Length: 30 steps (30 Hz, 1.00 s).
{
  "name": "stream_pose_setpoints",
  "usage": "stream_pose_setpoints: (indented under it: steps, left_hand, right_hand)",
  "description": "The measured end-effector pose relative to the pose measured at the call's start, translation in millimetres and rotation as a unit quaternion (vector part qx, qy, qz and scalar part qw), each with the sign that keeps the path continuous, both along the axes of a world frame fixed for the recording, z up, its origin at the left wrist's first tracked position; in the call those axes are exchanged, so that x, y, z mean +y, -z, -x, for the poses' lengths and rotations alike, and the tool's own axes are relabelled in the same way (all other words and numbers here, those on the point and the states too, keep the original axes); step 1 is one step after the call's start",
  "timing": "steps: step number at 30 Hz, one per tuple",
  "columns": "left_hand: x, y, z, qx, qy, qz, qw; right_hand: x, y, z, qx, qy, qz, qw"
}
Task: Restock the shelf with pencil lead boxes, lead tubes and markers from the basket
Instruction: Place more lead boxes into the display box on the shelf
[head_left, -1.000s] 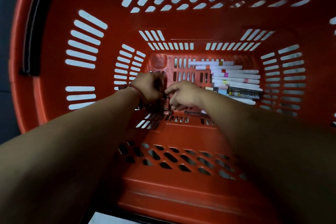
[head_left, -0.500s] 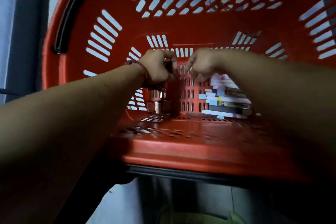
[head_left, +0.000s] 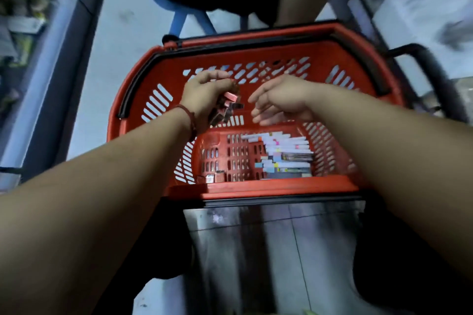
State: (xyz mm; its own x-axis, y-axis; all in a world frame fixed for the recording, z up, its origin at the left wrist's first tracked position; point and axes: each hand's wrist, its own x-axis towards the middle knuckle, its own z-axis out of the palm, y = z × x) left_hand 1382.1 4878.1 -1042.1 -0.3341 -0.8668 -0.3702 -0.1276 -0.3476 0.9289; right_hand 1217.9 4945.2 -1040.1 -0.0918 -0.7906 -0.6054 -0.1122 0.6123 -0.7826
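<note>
left hand [head_left: 204,96] above red basket [head_left: 143,100], clamped on a bunch of small lead boxes [head_left: 226,107]. right hand [head_left: 279,101] at its 3 o'clock, fingers loose and spread, holding nothing. markers [head_left: 284,143] piled on basket floor at 3 o'clock, few boxes left [head_left: 213,177] at 7 o'clock

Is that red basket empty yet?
No. The basket holds markers stacked at its right and small boxes near the left corner.
</note>
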Motion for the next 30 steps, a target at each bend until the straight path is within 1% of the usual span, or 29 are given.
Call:
stream_pose_setpoints:
  steps: [2, 6, 8, 10, 12, 16, 18, 25, 30]
  left_hand:
    - [17, -22, 10, 0.048, -0.012, -0.008, 0.999]
    - [57, -68, 29, 0.116, 0.010, -0.014, 0.993]
    - [81, -93, 38, 0.149, -0.002, -0.029, 0.988]
    - [104, -119, 48, 0.176, -0.010, -0.022, 0.984]
    - [130, -146, 57, 0.190, -0.002, 0.001, 0.982]
    - [173, -183, 71, 0.182, 0.005, 0.063, 0.981]
    - [193, -200, 76, 0.191, 0.011, 0.069, 0.979]
    - [252, -241, 92, 0.225, 0.015, 0.073, 0.971]
    - [280, -266, 116, 0.260, 0.055, 0.041, 0.963]
  right_hand:
    - [21, -39, -1, -0.021, 0.030, 0.036, 0.999]
    - [70, -116, -1, -0.068, 0.093, 0.102, 0.988]
    - [96, -145, 1, -0.071, 0.102, 0.127, 0.984]
    - [119, -168, 4, -0.058, 0.112, 0.133, 0.983]
    - [145, -191, 10, -0.065, 0.145, 0.128, 0.979]
    - [197, -232, 20, -0.151, 0.178, 0.101, 0.967]
    - [220, -246, 25, -0.171, 0.186, 0.110, 0.961]
    - [288, -289, 37, -0.180, 0.227, 0.122, 0.949]
    - [332, -318, 56, -0.105, 0.258, 0.132, 0.951]
